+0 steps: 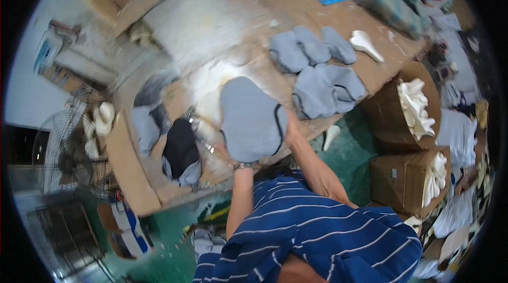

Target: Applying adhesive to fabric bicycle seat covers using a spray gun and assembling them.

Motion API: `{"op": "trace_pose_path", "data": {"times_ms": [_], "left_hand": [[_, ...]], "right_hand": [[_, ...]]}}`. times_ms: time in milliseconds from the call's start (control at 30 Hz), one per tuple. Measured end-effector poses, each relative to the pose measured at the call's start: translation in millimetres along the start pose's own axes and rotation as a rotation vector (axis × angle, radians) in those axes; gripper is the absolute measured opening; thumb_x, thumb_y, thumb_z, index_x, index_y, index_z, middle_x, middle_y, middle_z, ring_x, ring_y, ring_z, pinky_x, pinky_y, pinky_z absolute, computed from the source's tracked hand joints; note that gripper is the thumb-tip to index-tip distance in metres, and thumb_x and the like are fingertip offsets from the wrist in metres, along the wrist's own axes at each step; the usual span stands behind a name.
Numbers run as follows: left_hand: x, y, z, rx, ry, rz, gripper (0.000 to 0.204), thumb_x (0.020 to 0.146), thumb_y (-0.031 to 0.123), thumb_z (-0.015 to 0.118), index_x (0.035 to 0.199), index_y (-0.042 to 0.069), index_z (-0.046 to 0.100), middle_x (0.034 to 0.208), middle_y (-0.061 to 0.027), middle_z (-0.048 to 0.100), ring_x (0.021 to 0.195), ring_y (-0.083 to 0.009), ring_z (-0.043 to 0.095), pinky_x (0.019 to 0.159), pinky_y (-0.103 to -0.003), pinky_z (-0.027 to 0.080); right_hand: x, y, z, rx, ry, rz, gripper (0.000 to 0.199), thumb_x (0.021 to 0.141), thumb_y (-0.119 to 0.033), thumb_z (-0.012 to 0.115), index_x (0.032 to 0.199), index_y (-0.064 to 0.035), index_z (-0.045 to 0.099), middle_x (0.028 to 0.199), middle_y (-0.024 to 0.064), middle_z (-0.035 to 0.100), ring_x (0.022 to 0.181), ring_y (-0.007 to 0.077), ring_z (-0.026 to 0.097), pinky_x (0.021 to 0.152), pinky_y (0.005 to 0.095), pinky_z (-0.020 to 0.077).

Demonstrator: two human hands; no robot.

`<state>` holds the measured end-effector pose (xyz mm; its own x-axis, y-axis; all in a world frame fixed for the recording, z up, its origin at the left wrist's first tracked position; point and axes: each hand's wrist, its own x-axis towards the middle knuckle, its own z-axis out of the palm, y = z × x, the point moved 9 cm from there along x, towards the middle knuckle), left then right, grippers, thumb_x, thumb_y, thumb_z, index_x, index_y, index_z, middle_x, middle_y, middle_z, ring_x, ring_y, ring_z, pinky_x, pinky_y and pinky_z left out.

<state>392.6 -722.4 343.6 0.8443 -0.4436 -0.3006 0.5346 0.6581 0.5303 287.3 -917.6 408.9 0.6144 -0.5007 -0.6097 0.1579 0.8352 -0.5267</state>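
Note:
A grey saddle-shaped cover (251,116) with black edging is held up over the table, its broad grey face toward me. My left hand (223,153) grips its lower left edge, with a band round the wrist. On the opposite side my right hand (290,128) holds the right edge; most fingers of both hands are hidden by the cover. Left of it lies a black and grey cover (181,150) beside a metal clamp-like tool (203,142). Other grey covers (317,91) rest on the cardboard to the right, near a cream foam saddle pad (366,45).
Cardboard sheets (338,23) line the table, dusted with white powder (211,84). Cardboard boxes (394,177) of cream foam pads stand on the green floor (349,135) at right. A wire fan (61,145) is at left. A striped bundle (389,5) sits far right.

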Motion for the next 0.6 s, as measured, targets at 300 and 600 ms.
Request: {"op": "trace_pose_path", "data": {"times_ms": [300, 600], "left_hand": [[-29.5, 6.6, -45.1, -0.048, 0.265, -0.027, 0.095, 0.096, 0.078, 0.046, 0.156, 0.005, 0.041, 0.156, -0.0152, 0.048, 0.137, -0.0345, 0.050, 0.115, -0.048, 0.039], [-12.5, 24.0, -36.1, 0.024, 0.211, 0.058, 0.099, 0.097, 0.081, 0.035, 0.160, 0.005, 0.036, 0.161, -0.0133, 0.044, 0.140, -0.0351, 0.048, 0.119, -0.048, 0.035]], "right_hand": [[23.2, 30.5, -45.9, -0.146, 0.299, -0.084, 0.031, 0.098, -0.020, 0.069, 0.117, 0.0040, 0.070, 0.109, 0.0085, 0.072, 0.088, 0.0230, 0.071, 0.075, 0.0379, 0.0583], [20.4, -9.9, 2.8, -0.215, 0.041, -0.182, 0.031, 0.103, -0.021, 0.061, 0.110, 0.0073, 0.072, 0.099, 0.0071, 0.073, 0.082, 0.0156, 0.068, 0.071, 0.0315, 0.0562]]}}
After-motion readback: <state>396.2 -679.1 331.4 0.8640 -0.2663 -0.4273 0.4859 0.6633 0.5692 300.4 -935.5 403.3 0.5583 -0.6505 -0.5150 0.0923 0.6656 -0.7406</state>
